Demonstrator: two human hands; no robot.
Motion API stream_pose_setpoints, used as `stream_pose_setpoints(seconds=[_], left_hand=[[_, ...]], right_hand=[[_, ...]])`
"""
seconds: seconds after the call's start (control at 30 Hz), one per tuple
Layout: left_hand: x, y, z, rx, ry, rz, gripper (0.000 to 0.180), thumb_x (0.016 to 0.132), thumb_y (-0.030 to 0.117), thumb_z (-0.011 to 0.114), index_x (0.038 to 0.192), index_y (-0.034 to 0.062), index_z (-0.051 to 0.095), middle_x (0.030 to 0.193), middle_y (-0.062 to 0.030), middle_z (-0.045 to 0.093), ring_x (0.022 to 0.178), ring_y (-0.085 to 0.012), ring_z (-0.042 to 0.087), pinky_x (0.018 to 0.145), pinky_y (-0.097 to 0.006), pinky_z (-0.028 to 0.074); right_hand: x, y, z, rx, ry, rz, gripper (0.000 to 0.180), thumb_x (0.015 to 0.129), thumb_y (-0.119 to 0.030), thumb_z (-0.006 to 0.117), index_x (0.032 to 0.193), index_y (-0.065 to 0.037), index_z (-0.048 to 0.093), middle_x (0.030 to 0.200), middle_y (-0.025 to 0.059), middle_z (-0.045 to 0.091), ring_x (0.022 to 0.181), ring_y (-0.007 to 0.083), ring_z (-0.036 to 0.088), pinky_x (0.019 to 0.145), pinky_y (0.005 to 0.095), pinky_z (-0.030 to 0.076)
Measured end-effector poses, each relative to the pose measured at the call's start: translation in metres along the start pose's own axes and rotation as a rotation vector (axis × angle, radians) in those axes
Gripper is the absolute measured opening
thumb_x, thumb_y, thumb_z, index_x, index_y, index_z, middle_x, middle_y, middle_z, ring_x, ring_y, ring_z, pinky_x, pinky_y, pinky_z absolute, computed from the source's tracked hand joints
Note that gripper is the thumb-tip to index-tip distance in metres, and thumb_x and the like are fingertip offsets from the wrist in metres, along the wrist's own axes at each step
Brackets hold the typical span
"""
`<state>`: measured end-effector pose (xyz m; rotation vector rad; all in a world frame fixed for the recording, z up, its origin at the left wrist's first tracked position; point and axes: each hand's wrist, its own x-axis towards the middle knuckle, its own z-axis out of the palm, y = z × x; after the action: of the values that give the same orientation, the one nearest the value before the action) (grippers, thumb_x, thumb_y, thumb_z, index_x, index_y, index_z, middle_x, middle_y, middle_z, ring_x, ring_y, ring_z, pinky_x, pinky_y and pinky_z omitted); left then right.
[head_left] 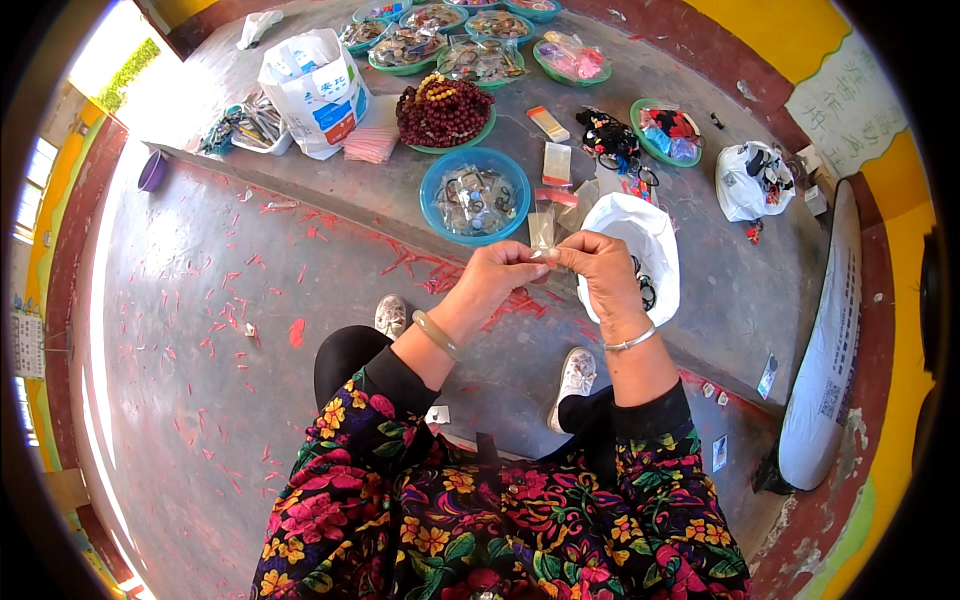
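Both my hands meet in front of me with their fingertips pinched together. My left hand (492,284), with a pale bangle on its wrist, and my right hand (602,270), with a silver bracelet, are closed on a small clear plastic bag (541,230). Something small and whitish shows at the fingertips, too small to name. Just right of my right hand stands a white bag (655,235), its mouth wide, with black loop-shaped items (646,292) inside. Beyond my left hand sits a blue basin (430,205) of small clear packets (474,198).
On the raised step stand a basket of dark red beads (445,112), several baskets of packets, a white shopping bag (318,95), pink sheets (370,143) and a pile of black items (610,140). A white bag (742,190) is at right. Red scraps (297,332) litter the floor.
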<state>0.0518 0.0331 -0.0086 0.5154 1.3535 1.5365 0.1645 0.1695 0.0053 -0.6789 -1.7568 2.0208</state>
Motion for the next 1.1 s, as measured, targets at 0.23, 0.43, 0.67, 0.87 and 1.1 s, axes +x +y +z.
stream_pose_setpoints(seconds=[0.23,0.43,0.67,0.87,1.1], left_hand=[[0.002,-0.006,0.0,-0.071,0.085,0.125,0.026,0.081,0.003,0.064,0.106,-0.0012,0.057,0.099,-0.0068,0.062,0.084,-0.0104,0.059,0.073,-0.025,0.048],[-0.006,0.021,-0.001,0.507,0.295,0.681,0.031,0.079,-0.002,0.061,0.109,0.0064,0.058,0.12,-0.008,0.05,0.101,-0.0148,0.054,0.073,-0.027,0.049],[-0.005,0.019,-0.009,0.872,0.245,0.8,0.03,0.071,-0.003,0.064,0.098,0.0095,0.062,0.125,-0.0127,0.045,0.109,-0.025,0.051,0.072,-0.028,0.051],[-0.006,0.017,-0.011,0.999,0.31,0.752,0.014,0.069,0.001,0.066,0.081,0.0088,0.063,0.108,-0.0101,0.052,0.101,-0.0281,0.052,0.068,-0.033,0.05],[-0.021,0.012,0.006,1.284,0.393,0.762,0.005,0.071,0.007,0.059,0.076,0.0068,0.06,0.086,-0.0056,0.057,0.077,-0.0256,0.059,0.062,-0.034,0.05]], right_hand=[[0.003,0.002,-0.001,-0.044,-0.011,-0.008,0.011,0.072,-0.006,0.073,0.076,0.001,0.066,0.068,0.0015,0.062,0.061,0.0055,0.051,0.058,0.0206,0.041],[0.001,0.0,-0.005,-0.188,-0.071,0.033,0.008,0.072,-0.003,0.072,0.073,0.0,0.064,0.065,-0.0011,0.059,0.061,0.0058,0.049,0.059,0.0211,0.039],[-0.004,-0.007,0.002,-0.319,-0.153,0.078,0.01,0.07,-0.002,0.072,0.071,-0.001,0.062,0.064,-0.0023,0.056,0.06,0.0052,0.047,0.057,0.0217,0.038],[-0.004,-0.01,0.001,-0.43,-0.162,0.048,0.008,0.071,-0.004,0.07,0.071,0.0,0.063,0.063,-0.0011,0.057,0.06,0.005,0.048,0.057,0.0218,0.039],[0.001,0.002,-0.007,-0.499,-0.116,0.09,0.008,0.071,-0.005,0.069,0.071,0.001,0.064,0.063,-0.0005,0.059,0.059,0.0047,0.049,0.056,0.0218,0.039]])
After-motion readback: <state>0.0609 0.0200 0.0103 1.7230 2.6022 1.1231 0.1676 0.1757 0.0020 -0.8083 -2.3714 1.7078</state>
